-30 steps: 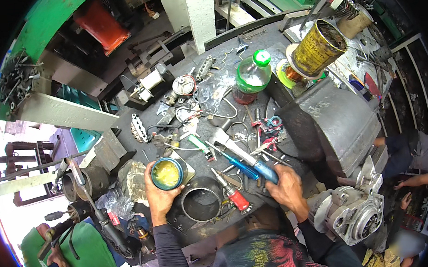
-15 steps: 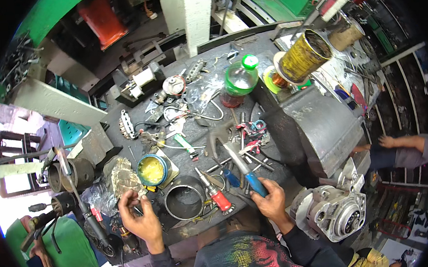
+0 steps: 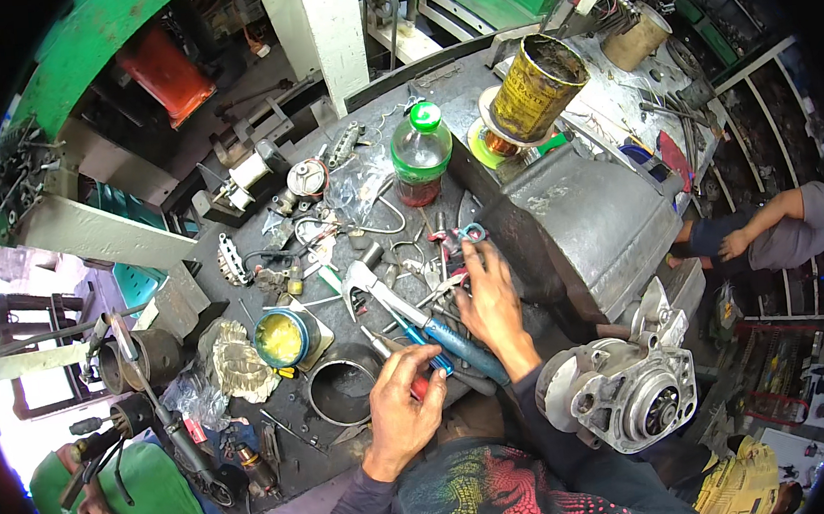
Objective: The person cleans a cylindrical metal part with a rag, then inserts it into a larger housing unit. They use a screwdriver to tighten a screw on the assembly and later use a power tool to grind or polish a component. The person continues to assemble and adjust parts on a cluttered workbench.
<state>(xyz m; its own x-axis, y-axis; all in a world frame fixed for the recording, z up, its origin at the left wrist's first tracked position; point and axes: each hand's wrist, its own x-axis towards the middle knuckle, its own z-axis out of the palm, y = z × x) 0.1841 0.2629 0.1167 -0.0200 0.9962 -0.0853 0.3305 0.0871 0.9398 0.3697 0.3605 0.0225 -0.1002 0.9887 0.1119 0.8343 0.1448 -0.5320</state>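
Cluttered and oil-dark, the workbench (image 3: 253, 440) fills the head view, the only one I have, strewn with loose hardware and ringed by machine parts.

My left hand (image 3: 399, 415) sits near the bench's front edge, fingers curled shut around the red handle of a screwdriver (image 3: 402, 363), whose metal shank points up and away toward the tool pile. I judge the screwdriver light and stiff, its moulded handle the sure place to hold; the shank looks greasy and would slip.

My right hand (image 3: 491, 299) lies flat and spread over a heap of small tools, fingertips touching red-handled snips (image 3: 454, 240) but closed on nothing. Just beside its wrist rest blue-handled pliers (image 3: 456, 345), and an adjustable wrench (image 3: 371, 288) lies close to their left.

Further left stand a tin of yellow grease (image 3: 282, 335) and, nearer me, an open metal ring (image 3: 345, 391), both apart from the hands. A green-capped plastic bottle (image 3: 421, 151) stands upright at the back, a rusty yellow can (image 3: 536, 86) beyond it. An aluminium starter housing (image 3: 623, 400) sits at my right elbow; it looks heavy. Another person (image 3: 763, 228) crouches far right.
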